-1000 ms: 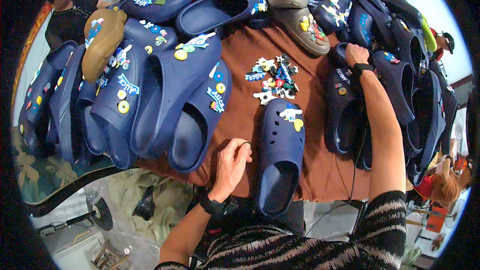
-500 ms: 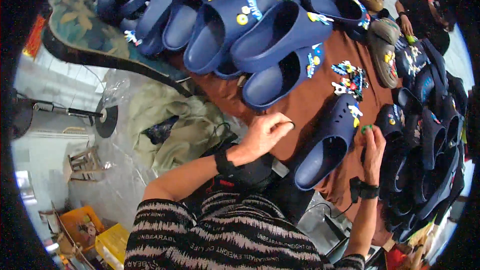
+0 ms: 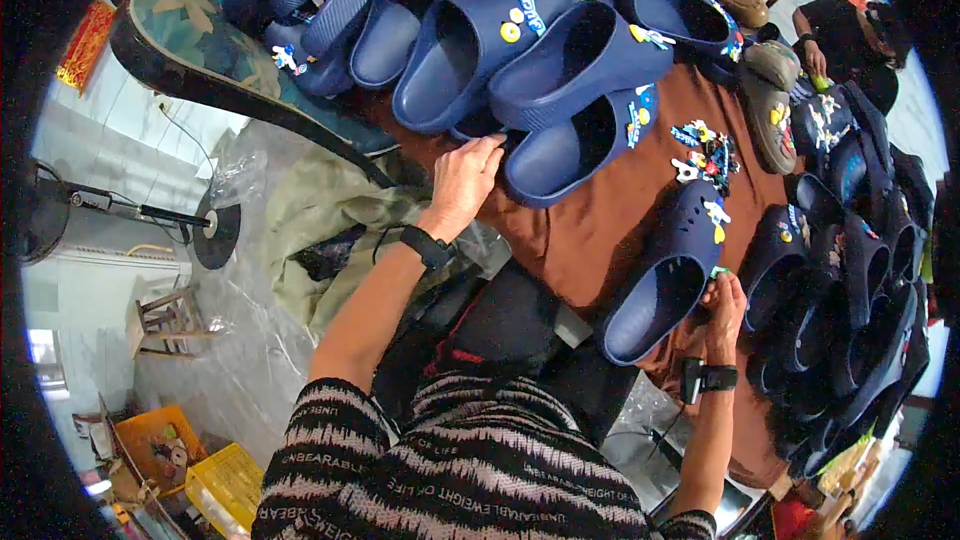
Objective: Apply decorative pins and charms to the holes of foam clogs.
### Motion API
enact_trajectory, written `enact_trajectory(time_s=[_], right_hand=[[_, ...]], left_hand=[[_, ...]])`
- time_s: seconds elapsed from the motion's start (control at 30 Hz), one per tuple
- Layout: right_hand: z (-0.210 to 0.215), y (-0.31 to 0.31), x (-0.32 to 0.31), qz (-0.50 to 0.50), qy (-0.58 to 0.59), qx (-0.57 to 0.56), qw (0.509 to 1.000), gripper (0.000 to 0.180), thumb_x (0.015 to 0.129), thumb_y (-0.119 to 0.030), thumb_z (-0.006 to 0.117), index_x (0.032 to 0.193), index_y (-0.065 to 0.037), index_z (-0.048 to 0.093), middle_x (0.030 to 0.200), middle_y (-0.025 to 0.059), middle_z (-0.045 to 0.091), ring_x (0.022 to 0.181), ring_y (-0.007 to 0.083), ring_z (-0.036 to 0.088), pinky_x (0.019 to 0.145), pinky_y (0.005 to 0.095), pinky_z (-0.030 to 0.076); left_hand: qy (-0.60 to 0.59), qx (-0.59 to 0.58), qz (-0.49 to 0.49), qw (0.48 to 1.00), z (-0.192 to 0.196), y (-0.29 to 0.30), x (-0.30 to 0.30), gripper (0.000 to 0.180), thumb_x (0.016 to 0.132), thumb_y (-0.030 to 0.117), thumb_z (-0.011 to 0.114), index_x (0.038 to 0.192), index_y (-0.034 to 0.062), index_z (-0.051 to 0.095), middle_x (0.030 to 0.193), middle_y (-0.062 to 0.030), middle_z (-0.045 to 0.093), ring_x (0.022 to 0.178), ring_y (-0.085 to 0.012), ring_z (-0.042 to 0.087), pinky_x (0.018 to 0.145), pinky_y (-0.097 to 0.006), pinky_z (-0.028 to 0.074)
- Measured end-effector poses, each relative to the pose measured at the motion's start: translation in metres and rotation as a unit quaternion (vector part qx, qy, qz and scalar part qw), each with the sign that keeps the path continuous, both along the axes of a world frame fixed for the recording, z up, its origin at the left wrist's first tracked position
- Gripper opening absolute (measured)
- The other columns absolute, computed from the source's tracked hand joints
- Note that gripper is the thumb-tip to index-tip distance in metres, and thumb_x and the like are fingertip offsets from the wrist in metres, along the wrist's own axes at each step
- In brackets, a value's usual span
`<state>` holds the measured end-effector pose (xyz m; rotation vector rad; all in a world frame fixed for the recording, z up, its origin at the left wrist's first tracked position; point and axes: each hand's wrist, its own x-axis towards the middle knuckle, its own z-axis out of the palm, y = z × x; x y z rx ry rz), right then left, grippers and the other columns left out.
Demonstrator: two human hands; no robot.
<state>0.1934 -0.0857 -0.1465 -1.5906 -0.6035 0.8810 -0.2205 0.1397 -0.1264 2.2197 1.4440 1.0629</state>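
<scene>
A navy blue clog (image 3: 655, 305) with small charms on its upper lies on the brown cloth, its open heel toward me. Beside its right edge, my right hand (image 3: 725, 312) is closed in a pinch, with a small green piece (image 3: 719, 272) at its fingertips. Its exact kind is too small to tell. My left hand (image 3: 465, 185) reaches to the near edge of the piled clogs, fingers pressed together. Its fingertips are beside the open-heeled navy clog (image 3: 555, 165), and what they hold, if anything, is unclear. A cluster of loose colourful charms (image 3: 708, 155) sits beyond the nearest clog.
Navy clogs (image 3: 440, 70) are heaped at the far left, and more dark clogs (image 3: 850, 270) crowd the right. Brown cloth (image 3: 560, 250) covers the surface. A camouflage-patterned padded board (image 3: 200, 40), a wooden stool (image 3: 165, 325) and a yellow crate (image 3: 225, 485) stand left. Another person (image 3: 850, 45) is at the far right.
My left hand has moved left and away from me, to the edge of the clog pile. My right hand has lowered slightly beside the nearest clog, still pinching the green piece.
</scene>
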Motion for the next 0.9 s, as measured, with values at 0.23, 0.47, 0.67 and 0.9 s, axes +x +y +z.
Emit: enact_trajectory(time_s=[0.23, 0.47, 0.67, 0.9], right_hand=[[0.003, -0.005, -0.004, 0.001, -0.010, 0.008, 1.000, 0.018, 0.103, -0.022, 0.057, 0.099, -0.005, 0.062, 0.074, -0.0003, 0.058, 0.060, 0.0085, 0.053, 0.056, 0.0214, 0.043], [0.018, 0.003, -0.018, -0.015, 0.027, 0.009, 0.999, 0.023, 0.101, -0.024, 0.059, 0.110, -0.003, 0.066, 0.083, -0.0032, 0.059, 0.068, 0.0068, 0.051, 0.062, 0.0218, 0.043], [0.040, -0.012, -0.023, -0.045, 0.102, 0.046, 0.993, 0.018, 0.098, -0.021, 0.064, 0.107, -0.005, 0.065, 0.089, -0.0013, 0.064, 0.071, 0.0090, 0.059, 0.070, 0.0267, 0.053], [0.047, -0.029, -0.023, -0.020, 0.128, 0.076, 0.989, 0.017, 0.098, -0.019, 0.065, 0.106, -0.004, 0.064, 0.088, 0.0001, 0.064, 0.069, 0.0087, 0.059, 0.067, 0.0252, 0.051]], left_hand=[[-0.087, -0.016, -0.014, 0.996, -0.012, -0.004, -0.003, 0.024, 0.095, 0.010, 0.060, 0.118, 0.0053, 0.066, 0.096, -0.0167, 0.072, 0.085, -0.0317, 0.071, 0.078, -0.040, 0.055], [-0.043, 0.012, -0.070, 0.997, -0.009, 0.005, 0.004, 0.026, 0.094, 0.007, 0.058, 0.119, 0.0061, 0.066, 0.103, -0.0187, 0.072, 0.096, -0.0348, 0.070, 0.083, -0.043, 0.055], [-0.143, -0.028, -0.021, 0.989, 0.008, -0.010, -0.004, 0.019, 0.097, 0.003, 0.056, 0.111, -0.0019, 0.068, 0.101, -0.0137, 0.071, 0.086, -0.0233, 0.068, 0.082, -0.034, 0.054], [-0.101, 0.045, -0.185, 0.976, 0.055, -0.076, 0.063, 0.020, 0.092, -0.001, 0.058, 0.108, -0.0015, 0.069, 0.107, -0.0167, 0.068, 0.100, -0.0311, 0.065, 0.091, -0.038, 0.051]])
